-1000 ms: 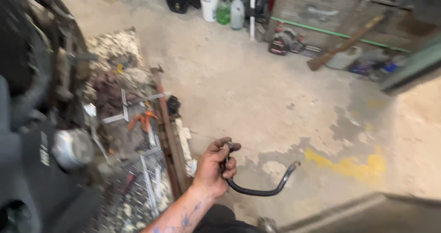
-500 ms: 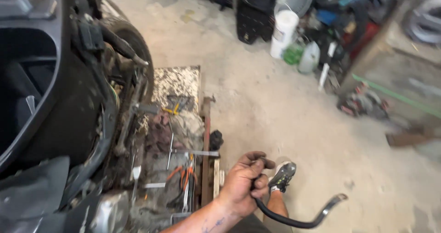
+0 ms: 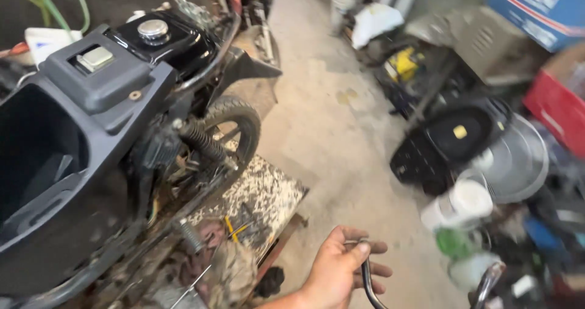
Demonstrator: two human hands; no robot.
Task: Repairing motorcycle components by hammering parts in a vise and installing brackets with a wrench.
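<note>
Far left of the scooter's rear wheel: open black under-seat bucket, deep and dark, contents not readable. Up from the wheel: black fuel tank with round silver cap, closed, beside a grey plastic cover. Against the wheel's left: coiled black shock spring. Below the wheel: speckled mat on the floor, strewn with small tools, among them yellow-handled pliers and a loose metal spring; crumpled rag at its near end; wooden edge along the mat's right side.

Right of the wheel: bare concrete floor, a wide open lane running away from the camera, hemmed by the scooter on one side and clutter on the other.

Below and right of the wheel, at the bottom edge: one of the hands, left or right impossible to say, fingers curled closed around the top of a bent black metal bar, which drops out of frame and reappears as a silver-tipped end further right. Other hand out of sight.

Far right of the wheel: black scooter seat lying upturned, yellow patch inside; white capped jug below it; green bottle just under that, contents unclear. Top right corner: blue cardboard box with white print; below it a red crate.
</note>
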